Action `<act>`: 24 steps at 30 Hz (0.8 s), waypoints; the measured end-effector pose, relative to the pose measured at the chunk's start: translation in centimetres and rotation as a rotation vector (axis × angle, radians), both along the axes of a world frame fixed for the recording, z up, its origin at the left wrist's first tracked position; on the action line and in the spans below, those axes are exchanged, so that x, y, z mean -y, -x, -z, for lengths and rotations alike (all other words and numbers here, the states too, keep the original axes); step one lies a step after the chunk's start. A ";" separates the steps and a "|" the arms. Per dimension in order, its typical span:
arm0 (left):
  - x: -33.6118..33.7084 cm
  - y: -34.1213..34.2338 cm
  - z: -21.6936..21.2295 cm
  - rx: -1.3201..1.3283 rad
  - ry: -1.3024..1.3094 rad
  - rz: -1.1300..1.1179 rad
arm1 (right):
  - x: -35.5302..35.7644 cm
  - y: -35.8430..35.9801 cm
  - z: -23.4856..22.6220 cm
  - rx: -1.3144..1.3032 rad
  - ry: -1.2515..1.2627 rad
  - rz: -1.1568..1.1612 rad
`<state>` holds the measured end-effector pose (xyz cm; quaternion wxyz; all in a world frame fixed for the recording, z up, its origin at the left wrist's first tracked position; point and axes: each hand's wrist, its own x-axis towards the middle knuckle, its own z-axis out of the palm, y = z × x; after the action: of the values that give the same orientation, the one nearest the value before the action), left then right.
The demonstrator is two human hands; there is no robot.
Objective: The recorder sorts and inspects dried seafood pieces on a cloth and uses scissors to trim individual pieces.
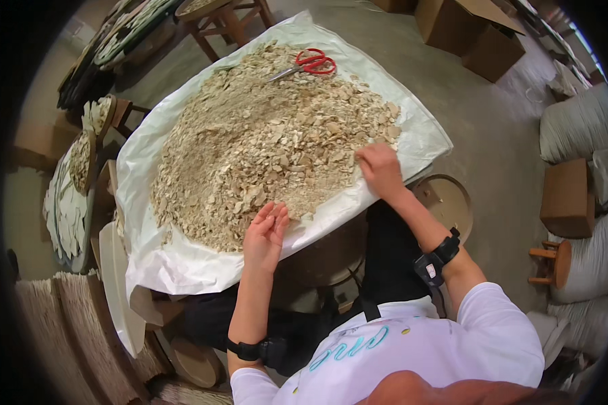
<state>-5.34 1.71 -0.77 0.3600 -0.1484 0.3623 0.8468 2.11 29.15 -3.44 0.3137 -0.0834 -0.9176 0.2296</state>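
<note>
Evidently sorting: left hand (264, 233) cupped open, right hand (380, 169) fingers curled into the dried slices (270, 142), grip unclear; next, pick out pieces

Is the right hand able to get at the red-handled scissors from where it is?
Probably yes: the right hand rests at the pile's near edge, and nothing blocks the red-handled scissors lying uncovered on the far side.

Red-handled scissors (309, 64) beyond me; cardboard boxes (476, 30) on the floor; small wooden stool (552, 262) to my right.
</note>
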 end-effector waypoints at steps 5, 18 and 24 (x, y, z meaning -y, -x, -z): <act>-0.6 0.1 0.4 0.041 0.011 0.023 | 1.1 3.1 -1.0 -0.027 0.105 0.046; -1.2 -0.5 -0.2 0.052 0.021 0.045 | 0.0 4.1 -0.1 0.029 0.140 0.166; -1.6 -0.8 0.1 0.056 0.008 0.079 | 1.6 5.7 -1.0 0.076 -0.134 0.091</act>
<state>-4.53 3.29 -0.88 0.4027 -0.1591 0.3612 0.8259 -3.59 27.59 -2.48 0.2935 -0.1123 -0.9374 0.1499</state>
